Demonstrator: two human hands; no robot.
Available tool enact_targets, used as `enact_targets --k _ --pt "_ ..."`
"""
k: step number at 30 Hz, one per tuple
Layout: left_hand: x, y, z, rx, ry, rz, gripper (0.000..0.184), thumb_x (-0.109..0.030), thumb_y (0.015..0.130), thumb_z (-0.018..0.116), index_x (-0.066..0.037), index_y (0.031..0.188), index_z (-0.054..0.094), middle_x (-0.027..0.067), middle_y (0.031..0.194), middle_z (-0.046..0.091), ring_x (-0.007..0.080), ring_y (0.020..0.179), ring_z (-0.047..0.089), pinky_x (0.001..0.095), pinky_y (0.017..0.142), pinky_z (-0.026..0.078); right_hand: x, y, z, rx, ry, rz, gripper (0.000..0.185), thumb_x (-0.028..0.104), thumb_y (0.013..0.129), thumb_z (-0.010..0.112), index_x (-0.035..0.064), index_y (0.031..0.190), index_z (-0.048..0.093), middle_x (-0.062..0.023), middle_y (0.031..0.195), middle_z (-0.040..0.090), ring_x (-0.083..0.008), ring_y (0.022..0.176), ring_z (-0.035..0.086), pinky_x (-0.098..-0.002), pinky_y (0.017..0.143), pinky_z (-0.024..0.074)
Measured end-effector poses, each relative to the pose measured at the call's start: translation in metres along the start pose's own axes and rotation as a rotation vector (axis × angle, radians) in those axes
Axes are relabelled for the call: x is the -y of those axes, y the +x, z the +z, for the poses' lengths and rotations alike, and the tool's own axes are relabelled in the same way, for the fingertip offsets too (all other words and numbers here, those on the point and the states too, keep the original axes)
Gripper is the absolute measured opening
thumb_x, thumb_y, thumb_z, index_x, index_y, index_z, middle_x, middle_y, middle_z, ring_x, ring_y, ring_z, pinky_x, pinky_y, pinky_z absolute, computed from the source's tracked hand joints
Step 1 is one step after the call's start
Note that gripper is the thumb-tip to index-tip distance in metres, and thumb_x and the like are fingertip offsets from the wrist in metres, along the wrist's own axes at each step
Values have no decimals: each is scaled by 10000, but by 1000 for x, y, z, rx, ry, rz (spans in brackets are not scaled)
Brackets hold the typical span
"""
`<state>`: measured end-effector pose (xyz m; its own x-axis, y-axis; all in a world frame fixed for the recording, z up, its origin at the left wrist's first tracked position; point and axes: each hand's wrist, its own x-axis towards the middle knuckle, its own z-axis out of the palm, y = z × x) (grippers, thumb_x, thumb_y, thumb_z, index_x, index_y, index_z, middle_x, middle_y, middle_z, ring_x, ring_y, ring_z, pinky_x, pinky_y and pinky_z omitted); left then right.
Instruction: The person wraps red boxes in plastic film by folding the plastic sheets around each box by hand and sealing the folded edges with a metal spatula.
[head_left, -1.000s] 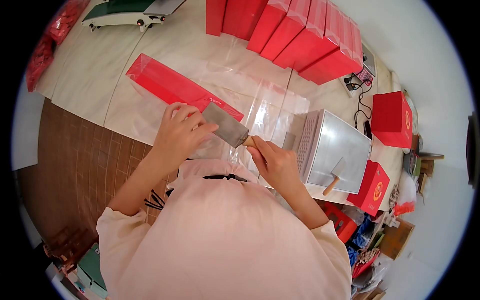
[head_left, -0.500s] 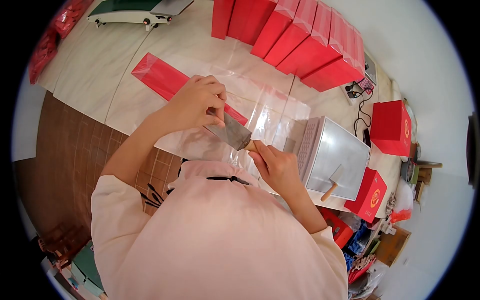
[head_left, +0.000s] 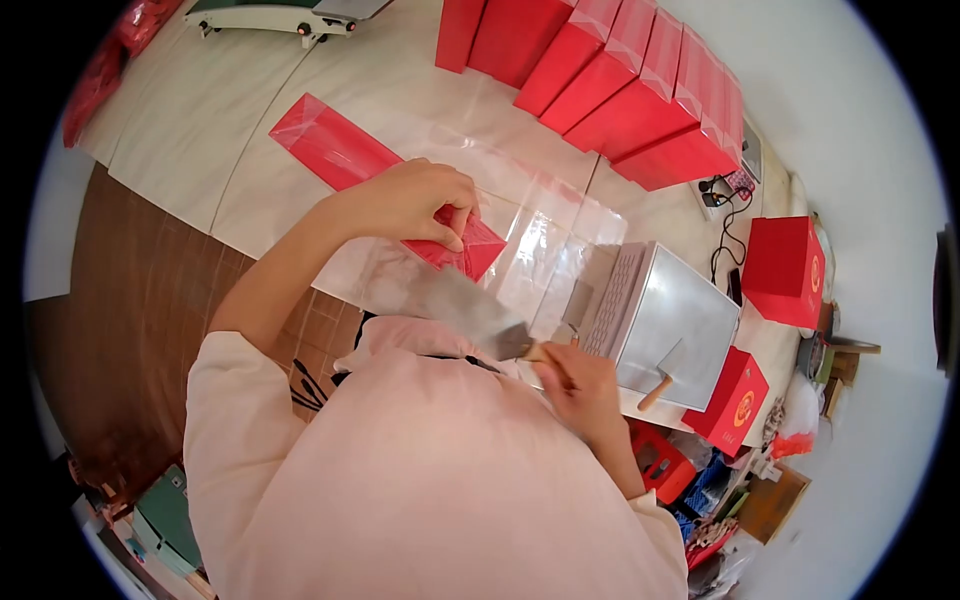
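A long red box (head_left: 335, 148) in clear plastic film lies slantwise across the table. My left hand (head_left: 415, 200) rests over its near end, thumb and fingers pinched on the film there; the fold itself is partly hidden. My right hand (head_left: 585, 390) grips the wooden handle of a putty knife (head_left: 460, 305). Its wide metal blade is smeared by motion and lies just nearer my body than the box end. Beyond the box, a loose sheet of clear film (head_left: 545, 240) is spread on the table.
To the right stands a flat-topped metal unit (head_left: 680, 315) with a second putty knife (head_left: 660, 378) lying on it. Several film-wrapped red boxes (head_left: 620, 95) line the back. Two more red boxes (head_left: 780, 265) stand at right, near black cables (head_left: 722, 235). A green-topped scale (head_left: 260, 15) sits far left.
The putty knife has pulled away from the box end, toward my body and to the right. My left hand has shifted slightly right and still pinches at the box end.
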<state>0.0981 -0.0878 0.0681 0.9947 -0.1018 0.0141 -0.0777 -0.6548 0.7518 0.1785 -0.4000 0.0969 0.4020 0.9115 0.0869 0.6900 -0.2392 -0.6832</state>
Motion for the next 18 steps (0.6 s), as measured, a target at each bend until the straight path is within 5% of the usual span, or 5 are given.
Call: enact_targets --k 8,11,18 --pt "-2 -3 0 -72 -51 -7 152 -153 696 762 -68 682 637 57 886 676 237 836 629 361 716 480 4 39 31 24 -39 -206 158 126 831 695 28 938 631 -63 636 593 -215 498 571 -334 446 421" --pt "-5 -2 -7 -9 -162 -225 132 -118 757 721 -38 740 618 70 883 672 224 840 613 350 762 466 1 38 30 15 -70 -142 158 131 839 693 25 943 638 -66 636 599 -215 483 564 -329 435 415" --pt "13 -21 -30 -391 -193 -356 167 -165 931 571 -1 926 604 43 861 656 140 819 611 286 750 473 4 31 26 -72 -42 -24 144 99 873 660 5 980 646 -108 640 580 -220 470 526 -330 448 396"
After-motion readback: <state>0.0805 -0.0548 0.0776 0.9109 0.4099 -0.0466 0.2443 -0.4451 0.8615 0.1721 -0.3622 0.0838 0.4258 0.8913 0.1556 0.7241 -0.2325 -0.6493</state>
